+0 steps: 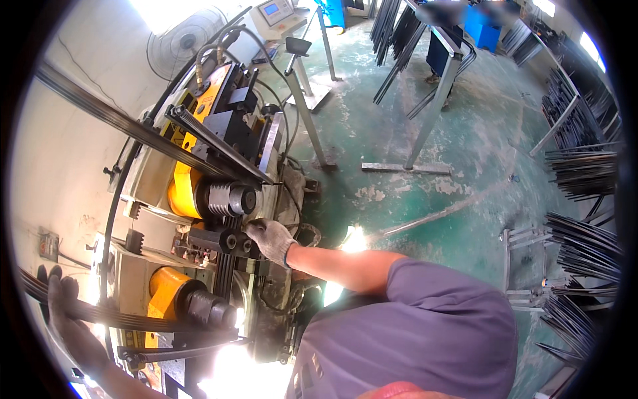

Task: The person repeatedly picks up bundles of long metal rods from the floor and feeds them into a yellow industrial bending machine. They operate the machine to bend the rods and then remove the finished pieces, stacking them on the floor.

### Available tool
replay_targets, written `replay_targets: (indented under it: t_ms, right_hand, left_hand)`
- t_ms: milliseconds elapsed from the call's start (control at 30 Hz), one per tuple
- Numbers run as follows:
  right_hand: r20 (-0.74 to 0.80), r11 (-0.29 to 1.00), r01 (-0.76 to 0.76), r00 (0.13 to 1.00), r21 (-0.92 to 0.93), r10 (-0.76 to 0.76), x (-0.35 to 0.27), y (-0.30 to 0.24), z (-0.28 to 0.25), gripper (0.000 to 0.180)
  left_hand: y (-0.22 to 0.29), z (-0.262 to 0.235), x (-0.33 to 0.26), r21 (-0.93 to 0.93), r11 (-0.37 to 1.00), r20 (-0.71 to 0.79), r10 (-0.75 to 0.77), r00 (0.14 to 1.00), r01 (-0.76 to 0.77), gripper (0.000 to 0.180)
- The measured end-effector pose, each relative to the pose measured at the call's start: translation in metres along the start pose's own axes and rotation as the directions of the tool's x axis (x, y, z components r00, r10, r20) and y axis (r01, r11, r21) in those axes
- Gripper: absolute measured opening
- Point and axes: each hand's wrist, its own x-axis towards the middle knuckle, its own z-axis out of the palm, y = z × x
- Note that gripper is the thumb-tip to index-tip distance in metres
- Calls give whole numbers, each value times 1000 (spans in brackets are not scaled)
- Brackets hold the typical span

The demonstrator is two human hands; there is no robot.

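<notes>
A bundle of long metal rods (123, 130) runs in a U through a bending machine (189, 149). Its lower leg passes under my left hand (70, 319), gloved, at the far left. That hand's fingers reach up around the rods. My right hand (272, 241), in a pale knitted glove, is at the right end of a dark clamp block (222, 241) with bolt heads. Its fingers curl in beside the rods' middle stretch; what they grip is hidden. Dark ridged rollers (231, 199) with yellow housings (186, 193) stand above and below the block.
A spring-wrapped bar (216, 143) and hoses lie along the machine. A fan (187, 43) and control box (274, 10) stand behind. Metal stands (432, 106) are on the green floor (399, 206). Stacked rods (578, 249) line the right side.
</notes>
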Motion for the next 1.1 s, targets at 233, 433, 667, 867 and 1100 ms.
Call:
replay_targets:
  t_ms: [233,433,667,867,1100]
  right_hand:
    - [112,964,168,983,-204,-148,36,26,23,38]
    - [76,909,373,928,-188,-365,86,74,39,27]
    - [105,984,155,981,89,-164,50,-17,26,27]
    - [121,982,-23,993,187,0,37,-46,18,34]
    - [122,980,-73,991,187,50,37,-49,15,37]
  left_hand:
    - [13,18,-6,121,986,-143,-99,985,117,44]
    - [20,28,-11,98,992,-157,-69,985,85,45]
    - [17,26,-7,108,993,-152,-23,988,40,39]
    - [22,34,-14,55,997,-169,-38,985,48,47]
    - [25,34,-14,41,996,-165,-76,983,84,47]
